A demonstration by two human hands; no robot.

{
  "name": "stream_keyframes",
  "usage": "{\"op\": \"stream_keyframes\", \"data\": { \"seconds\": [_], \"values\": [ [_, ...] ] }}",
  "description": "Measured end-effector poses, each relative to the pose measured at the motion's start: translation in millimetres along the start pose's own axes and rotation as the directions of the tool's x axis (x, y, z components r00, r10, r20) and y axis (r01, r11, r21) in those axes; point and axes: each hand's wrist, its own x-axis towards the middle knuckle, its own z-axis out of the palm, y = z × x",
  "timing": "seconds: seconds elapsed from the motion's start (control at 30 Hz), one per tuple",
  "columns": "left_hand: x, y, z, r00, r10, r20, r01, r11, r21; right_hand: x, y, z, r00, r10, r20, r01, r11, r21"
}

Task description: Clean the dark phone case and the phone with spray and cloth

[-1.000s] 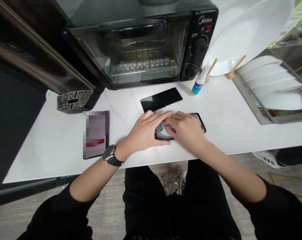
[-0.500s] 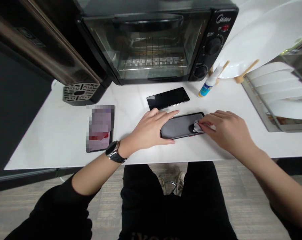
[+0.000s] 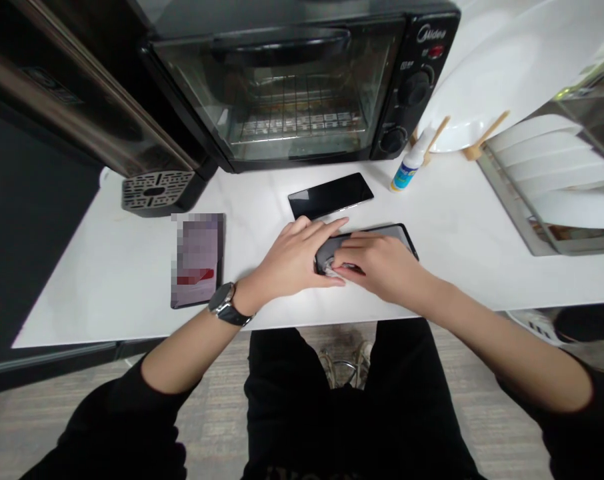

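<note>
Gripping the left end of a smartphone (image 3: 327, 251) with the left hand (image 3: 296, 257); pinching a crumpled wipe (image 3: 328, 268) against it with the right hand (image 3: 379, 265), close by.

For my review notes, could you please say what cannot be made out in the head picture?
Head view:
Held phone: middle hidden by the right hand.
White wipe: mostly under that hand.
Spray bottle: fine lettering too small.
Oven: cut off at top edge.
Pinkish screen: obscured by pixelation.
</note>
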Motion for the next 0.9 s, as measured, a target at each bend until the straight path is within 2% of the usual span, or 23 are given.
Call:
{"op": "stream_keyframes", "data": {
  "seconds": [0.13, 0.2, 0.3, 0.37, 0.43, 0.5, 0.57, 0.63, 0.7, 0.8, 0.9],
  "values": [
    [0, 1, 0, 1.0, 0.021, 0.0, -0.021, 1.0, -0.012, -44, 34, -27, 0.994, 0.105, 0.001, -0.103, 0.977, -0.186],
    [0, 2, 0, 1.0, 0.03, -0.005, -0.03, 0.999, -0.015, -60, 46, -32, 0.972, 0.206, -0.11, -0.229, 0.932, -0.279],
    [1, 2, 0, 0.999, 0.04, -0.003, -0.04, 0.999, -0.01, -63, 48, -24, 0.917, 0.275, -0.289, -0.373, 0.85, -0.372],
    [1, 2, 0, 0.999, 0.04, 0.0, -0.04, 0.999, -0.014, -51, 39, -15, 0.902, 0.292, -0.318, -0.407, 0.819, -0.404],
    [0, 1, -1, 0.999, 0.035, 0.004, -0.035, 0.999, -0.025, -32, 25, -4, 0.906, 0.311, -0.287, -0.403, 0.841, -0.362],
    [0, 1, -1, 0.999, 0.042, 0.006, -0.042, 0.998, -0.037, -10, 9, 5, 0.926, 0.297, -0.234, -0.353, 0.901, -0.251],
    [1, 1, -1, 0.999, 0.047, 0.003, -0.047, 0.998, -0.043, 8, -6, 13, 0.96, 0.219, -0.175, -0.243, 0.961, -0.13],
    [1, 0, -1, 1.0, 0.03, 0.0, -0.03, 0.999, -0.042, 17, -16, 17, 0.984, 0.132, -0.118, -0.142, 0.987, -0.079],
    [1, 0, -1, 1.0, 0.008, 0.01, -0.008, 0.999, -0.044, 12, -17, 13, 0.993, 0.103, -0.051, -0.104, 0.994, -0.022],
    [0, 0, 0, 1.0, 0.01, 0.027, -0.009, 0.999, -0.051, -16, 0, -5, 0.987, 0.161, 0.013, -0.161, 0.985, 0.061],
    [0, 1, 0, 0.999, 0.028, 0.018, -0.027, 0.998, -0.052, -49, 25, -24, 0.957, 0.289, -0.013, -0.29, 0.955, -0.065]
  ]
}}
